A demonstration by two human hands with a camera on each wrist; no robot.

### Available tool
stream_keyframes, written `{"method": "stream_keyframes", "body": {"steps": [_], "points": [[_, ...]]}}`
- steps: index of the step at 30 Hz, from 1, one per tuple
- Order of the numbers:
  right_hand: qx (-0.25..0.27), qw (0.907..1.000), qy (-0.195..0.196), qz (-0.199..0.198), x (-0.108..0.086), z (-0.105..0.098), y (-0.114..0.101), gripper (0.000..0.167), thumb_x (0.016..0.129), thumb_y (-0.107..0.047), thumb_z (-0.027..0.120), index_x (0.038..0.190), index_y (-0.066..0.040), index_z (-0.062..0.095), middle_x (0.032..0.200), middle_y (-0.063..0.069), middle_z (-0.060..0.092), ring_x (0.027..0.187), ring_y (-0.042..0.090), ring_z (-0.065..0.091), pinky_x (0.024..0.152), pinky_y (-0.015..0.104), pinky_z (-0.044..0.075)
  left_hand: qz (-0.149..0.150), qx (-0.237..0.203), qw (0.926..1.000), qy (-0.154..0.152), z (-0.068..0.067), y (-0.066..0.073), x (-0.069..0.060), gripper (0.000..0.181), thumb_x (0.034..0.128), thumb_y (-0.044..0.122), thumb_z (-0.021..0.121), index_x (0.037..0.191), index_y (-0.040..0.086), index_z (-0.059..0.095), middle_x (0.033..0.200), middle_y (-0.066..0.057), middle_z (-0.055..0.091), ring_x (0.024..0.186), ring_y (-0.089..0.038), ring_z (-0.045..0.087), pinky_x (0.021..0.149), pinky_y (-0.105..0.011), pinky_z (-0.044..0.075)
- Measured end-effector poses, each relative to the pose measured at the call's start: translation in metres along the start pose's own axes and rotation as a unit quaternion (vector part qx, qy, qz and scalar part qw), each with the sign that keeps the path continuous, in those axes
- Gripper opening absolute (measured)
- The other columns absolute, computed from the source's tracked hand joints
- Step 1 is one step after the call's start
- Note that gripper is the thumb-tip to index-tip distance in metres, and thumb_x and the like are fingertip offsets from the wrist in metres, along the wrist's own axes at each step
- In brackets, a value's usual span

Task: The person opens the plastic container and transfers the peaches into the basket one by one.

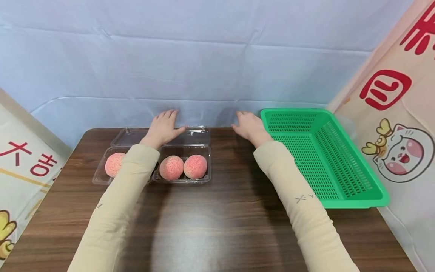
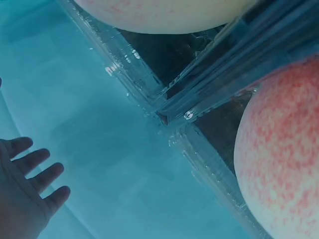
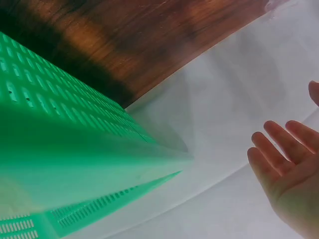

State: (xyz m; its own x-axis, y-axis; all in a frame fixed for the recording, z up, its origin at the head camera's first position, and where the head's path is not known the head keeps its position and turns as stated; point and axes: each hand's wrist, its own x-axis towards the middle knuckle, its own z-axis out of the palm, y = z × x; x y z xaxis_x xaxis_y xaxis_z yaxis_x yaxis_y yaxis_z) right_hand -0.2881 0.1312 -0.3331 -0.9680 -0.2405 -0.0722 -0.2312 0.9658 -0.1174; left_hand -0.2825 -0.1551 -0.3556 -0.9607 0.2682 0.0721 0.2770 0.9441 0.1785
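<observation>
The left hand (image 1: 164, 126) is found with fingers extended and spread, gripping no object. It lies over the folded-back clear lids (image 1: 198, 138) near the table's far edge; contact with them cannot be determined. The right hand (image 1: 249, 126) likewise has straightened fingers, parted in the right wrist view, and also grips no object. It is positioned just beside the far left corner of a green basket (image 1: 383, 198).

Below the left hand, two clear plastic containers stand side by side. The right container (image 1: 209, 177) holds two pink speckled peaches (image 1: 195, 167), one next to the other. The left container (image 1: 99, 176) shows one peach (image 1: 114, 164); the remainder is hidden by the left sleeve (image 1: 108, 215).

Containers and basket rest on a dark wood-grain table (image 1: 210, 234). A pale cloth (image 1: 170, 68) hangs behind; printed banners (image 1: 404, 153) flank both sides.
</observation>
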Motion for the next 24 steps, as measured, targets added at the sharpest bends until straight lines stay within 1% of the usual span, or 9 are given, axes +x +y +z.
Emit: {"method": "stream_keyframes", "body": {"steps": [5, 11, 18, 24], "points": [[-0.01, 0.9999, -0.006, -0.009, -0.002, -0.004, -0.002, 0.057, 0.091, -0.033, 0.048, 0.138, -0.004, 0.034, 0.138, 0.016, 0.039, 0.126, 0.032, 0.037, 0.097, 0.044, 0.036, 0.002, 0.01, 0.9997, -0.021, -0.006, 0.003, 0.0, 0.072, 0.0889, 0.047, 0.047, 0.141, 0.002, 0.028, 0.141, -0.019, 0.032, 0.129, -0.037, 0.028, 0.103, -0.052, 0.023], [-0.027, 0.9992, -0.018, -0.025, -0.005, -0.008, -0.006, 0.054, 0.091, -0.031, 0.048, 0.135, -0.002, 0.038, 0.131, 0.018, 0.046, 0.121, 0.032, 0.043, 0.094, 0.044, 0.039, 0.013, 0.013, 0.9994, -0.029, -0.01, 0.005, 0.0, 0.07, 0.0881, 0.047, 0.046, 0.14, 0.001, 0.031, 0.138, -0.019, 0.036, 0.127, -0.037, 0.032, 0.101, -0.051, 0.028], [-0.038, 0.9982, -0.027, -0.039, -0.009, -0.014, -0.009, 0.044, 0.091, -0.032, 0.049, 0.123, -0.001, 0.049, 0.115, 0.016, 0.056, 0.109, 0.03, 0.052, 0.086, 0.043, 0.044, 0.021, 0.023, 0.9985, -0.044, -0.014, 0.012, -0.002, 0.069, 0.0875, 0.046, 0.047, 0.138, 0.001, 0.034, 0.135, -0.02, 0.04, 0.123, -0.036, 0.037, 0.097, -0.049, 0.034], [-0.034, 0.9978, -0.04, -0.04, -0.013, -0.015, -0.009, 0.041, 0.09, -0.032, 0.05, 0.117, -0.002, 0.052, 0.112, 0.015, 0.058, 0.104, 0.029, 0.054, 0.084, 0.042, 0.045, 0.026, 0.027, 0.9978, -0.054, -0.016, 0.018, -0.004, 0.067, 0.087, 0.046, 0.05, 0.135, 0.0, 0.038, 0.131, -0.02, 0.044, 0.12, -0.036, 0.042, 0.093, -0.049, 0.038]]}}
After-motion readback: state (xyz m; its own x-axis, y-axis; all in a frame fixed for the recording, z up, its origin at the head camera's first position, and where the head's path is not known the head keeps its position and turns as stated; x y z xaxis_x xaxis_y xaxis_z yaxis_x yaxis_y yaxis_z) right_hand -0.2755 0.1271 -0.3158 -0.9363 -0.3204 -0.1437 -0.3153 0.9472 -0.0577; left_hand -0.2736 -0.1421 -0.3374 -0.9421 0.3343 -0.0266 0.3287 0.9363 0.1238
